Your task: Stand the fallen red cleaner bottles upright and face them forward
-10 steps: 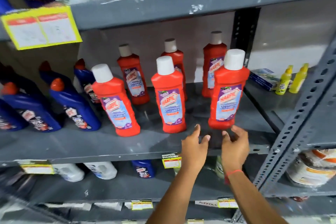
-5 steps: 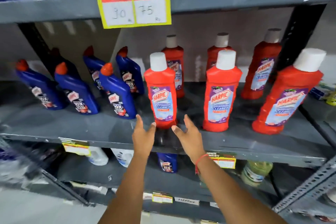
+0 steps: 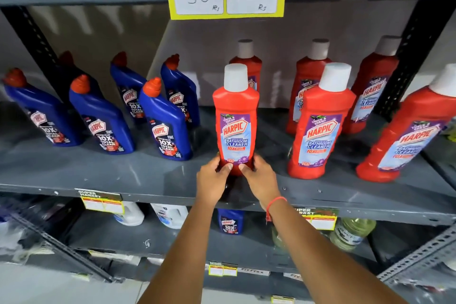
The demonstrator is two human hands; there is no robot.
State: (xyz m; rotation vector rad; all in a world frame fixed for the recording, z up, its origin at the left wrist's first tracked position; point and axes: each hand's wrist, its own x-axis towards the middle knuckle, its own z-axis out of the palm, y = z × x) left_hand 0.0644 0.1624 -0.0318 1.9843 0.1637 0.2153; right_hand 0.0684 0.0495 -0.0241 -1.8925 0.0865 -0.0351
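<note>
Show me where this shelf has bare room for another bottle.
Bare shelf runs along the front edge, before the blue bottles. Another patch lies between the held red bottle and the next front red bottle. Crowded: the blue cluster, and the red bottles at right. Both hands grip that bottle's base.

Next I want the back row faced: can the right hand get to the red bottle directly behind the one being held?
Probably not straight on. The held bottle stands right in front of the rear bottle, and the right hand is gripping its base. The gap on its right looks free.
</note>
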